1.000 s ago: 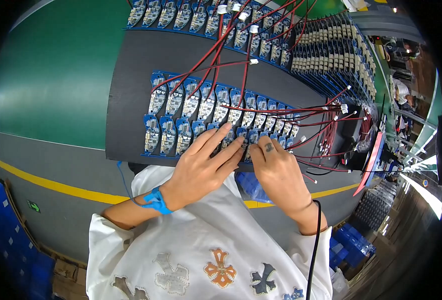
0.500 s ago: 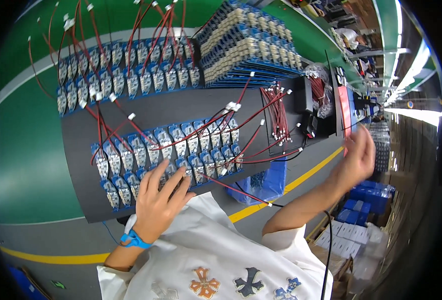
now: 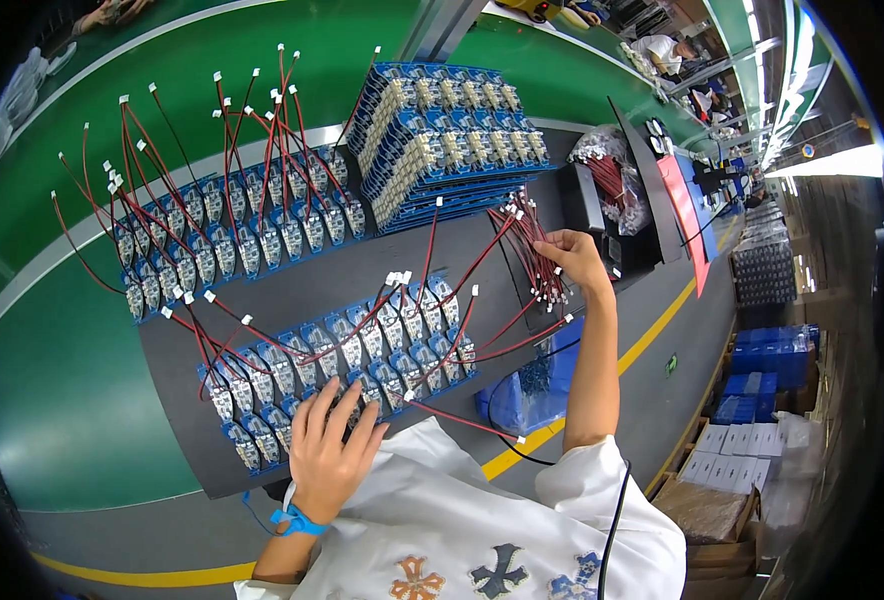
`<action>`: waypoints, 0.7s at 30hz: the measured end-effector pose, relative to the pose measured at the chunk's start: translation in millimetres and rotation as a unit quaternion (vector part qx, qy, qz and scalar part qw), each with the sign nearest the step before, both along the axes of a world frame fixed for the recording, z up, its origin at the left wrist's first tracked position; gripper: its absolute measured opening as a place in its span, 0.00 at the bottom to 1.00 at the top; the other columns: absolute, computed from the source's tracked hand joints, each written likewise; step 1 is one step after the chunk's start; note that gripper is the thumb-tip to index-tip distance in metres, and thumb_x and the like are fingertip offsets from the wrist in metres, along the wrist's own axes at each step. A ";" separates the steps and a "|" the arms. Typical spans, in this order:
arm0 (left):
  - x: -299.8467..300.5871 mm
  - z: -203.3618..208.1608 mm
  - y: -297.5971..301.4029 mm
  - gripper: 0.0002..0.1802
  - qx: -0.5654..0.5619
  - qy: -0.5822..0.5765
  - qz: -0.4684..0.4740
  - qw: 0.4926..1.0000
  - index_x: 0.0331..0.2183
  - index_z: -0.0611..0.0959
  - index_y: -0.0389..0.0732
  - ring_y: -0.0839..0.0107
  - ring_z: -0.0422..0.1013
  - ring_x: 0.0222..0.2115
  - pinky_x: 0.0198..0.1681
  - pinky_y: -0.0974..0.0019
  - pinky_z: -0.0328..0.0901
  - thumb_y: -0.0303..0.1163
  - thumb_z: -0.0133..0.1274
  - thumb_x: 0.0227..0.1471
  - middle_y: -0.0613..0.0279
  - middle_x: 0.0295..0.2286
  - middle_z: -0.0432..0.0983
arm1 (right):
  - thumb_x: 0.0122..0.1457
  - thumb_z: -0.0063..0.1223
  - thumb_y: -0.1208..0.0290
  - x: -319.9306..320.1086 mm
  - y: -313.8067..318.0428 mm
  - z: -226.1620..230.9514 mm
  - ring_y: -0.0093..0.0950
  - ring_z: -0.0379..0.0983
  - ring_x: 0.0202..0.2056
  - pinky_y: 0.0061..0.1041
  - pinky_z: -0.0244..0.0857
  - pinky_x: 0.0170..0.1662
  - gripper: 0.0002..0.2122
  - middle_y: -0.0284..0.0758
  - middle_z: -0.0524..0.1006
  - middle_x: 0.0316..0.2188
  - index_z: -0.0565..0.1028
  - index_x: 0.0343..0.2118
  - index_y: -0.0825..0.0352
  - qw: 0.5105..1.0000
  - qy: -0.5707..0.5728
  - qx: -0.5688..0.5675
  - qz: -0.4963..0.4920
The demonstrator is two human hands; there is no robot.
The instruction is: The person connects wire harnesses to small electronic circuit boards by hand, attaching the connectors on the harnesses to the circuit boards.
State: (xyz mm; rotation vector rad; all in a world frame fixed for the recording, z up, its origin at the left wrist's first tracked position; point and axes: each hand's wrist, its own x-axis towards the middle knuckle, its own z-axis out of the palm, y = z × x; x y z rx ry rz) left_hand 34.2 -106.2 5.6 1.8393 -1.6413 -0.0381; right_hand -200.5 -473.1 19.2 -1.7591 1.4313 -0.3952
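My left hand (image 3: 334,450), with a blue wrist strap (image 3: 298,520), lies with its fingers spread over the near edge of the front panel of blue circuit boards (image 3: 352,350). Several boards there have red-and-black connector cables standing up from them. Over on the right, my right hand (image 3: 577,258) reaches into a loose pile of red-and-black connector cables (image 3: 537,262). Its thumb and fingers pinch at the wires; how many they hold is hidden. Behind the front panel lies another board panel (image 3: 237,240), many of its cables sticking upward with white plugs.
A tall stack of blue board panels (image 3: 452,130) stands at the back of the black mat (image 3: 187,400). A black box (image 3: 580,198) and a plastic bag of cables (image 3: 617,180) sit to the right. A blue bag (image 3: 532,390) hangs below the table edge.
My right hand has come in from the far right to the cable pile, and its fingers have closed at the wires. My left hand stays on the front panel. The view has shifted.
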 end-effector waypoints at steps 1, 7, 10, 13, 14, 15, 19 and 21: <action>-0.1 0.5 -0.4 0.14 0.000 0.001 0.000 1.000 0.33 0.82 0.41 0.55 0.65 0.47 0.47 0.54 0.60 0.33 0.62 0.40 0.57 0.43 0.72 | 0.48 0.63 0.71 -1.8 -0.8 -0.1 0.16 0.68 0.22 0.16 0.61 0.25 0.13 0.30 0.75 0.21 0.75 0.33 0.75 1.000 -0.002 -0.001 -0.001; -0.3 2.3 -1.3 0.14 0.002 0.000 -0.003 1.000 0.33 0.81 0.40 0.55 0.65 0.47 0.46 0.54 0.61 0.33 0.62 0.40 0.57 0.42 0.72 | 0.54 0.55 0.75 -10.2 -3.4 6.6 0.15 0.68 0.21 0.15 0.60 0.24 0.06 0.30 0.75 0.20 0.76 0.30 0.74 0.998 -0.024 0.015 -0.055; 0.5 1.6 -0.4 0.14 0.005 -0.001 -0.001 1.000 0.33 0.82 0.40 0.55 0.65 0.47 0.46 0.54 0.61 0.33 0.62 0.40 0.57 0.42 0.72 | 0.55 0.50 0.77 0.3 4.6 17.3 0.16 0.69 0.21 0.16 0.61 0.23 0.06 0.31 0.76 0.20 0.75 0.31 0.74 0.995 -0.025 0.032 -0.095; -0.1 3.0 -1.8 0.14 0.003 -0.002 -0.002 1.000 0.33 0.82 0.40 0.55 0.65 0.47 0.46 0.54 0.61 0.33 0.62 0.40 0.57 0.42 0.72 | 0.54 0.47 0.79 -15.3 -5.4 4.0 0.18 0.70 0.20 0.17 0.62 0.23 0.06 0.33 0.76 0.20 0.74 0.32 0.75 0.997 -0.046 -0.030 -0.059; -0.5 2.5 -1.7 0.14 0.003 -0.002 -0.002 1.000 0.33 0.82 0.40 0.55 0.65 0.47 0.46 0.54 0.61 0.33 0.62 0.40 0.57 0.42 0.72 | 0.54 0.47 0.79 -15.4 -5.9 3.7 0.17 0.69 0.20 0.17 0.62 0.22 0.06 0.32 0.75 0.20 0.74 0.32 0.75 0.994 -0.056 -0.069 -0.067; -1.3 1.3 -1.4 0.15 0.003 0.009 -0.003 1.000 0.33 0.81 0.40 0.55 0.65 0.47 0.47 0.52 0.60 0.32 0.62 0.39 0.57 0.43 0.72 | 0.54 0.46 0.79 -15.5 -6.1 3.9 0.17 0.69 0.19 0.17 0.62 0.22 0.06 0.31 0.74 0.19 0.74 0.32 0.75 0.989 -0.066 -0.109 -0.074; -1.0 0.6 0.3 0.16 0.005 0.020 0.001 1.000 0.34 0.82 0.40 0.54 0.65 0.48 0.47 0.51 0.59 0.31 0.63 0.37 0.57 0.43 0.72 | 0.55 0.48 0.77 2.3 5.9 19.2 0.17 0.66 0.17 0.16 0.58 0.19 0.07 0.28 0.71 0.17 0.74 0.32 0.75 0.984 -0.085 -0.100 -0.119; -1.8 1.2 -0.1 0.16 0.002 0.021 -0.002 1.000 0.34 0.82 0.40 0.54 0.65 0.48 0.47 0.51 0.59 0.31 0.63 0.37 0.57 0.43 0.72 | 0.57 0.49 0.73 -11.2 -2.3 14.6 0.16 0.62 0.14 0.16 0.52 0.15 0.08 0.26 0.68 0.16 0.74 0.33 0.74 0.982 -0.043 -0.144 -0.117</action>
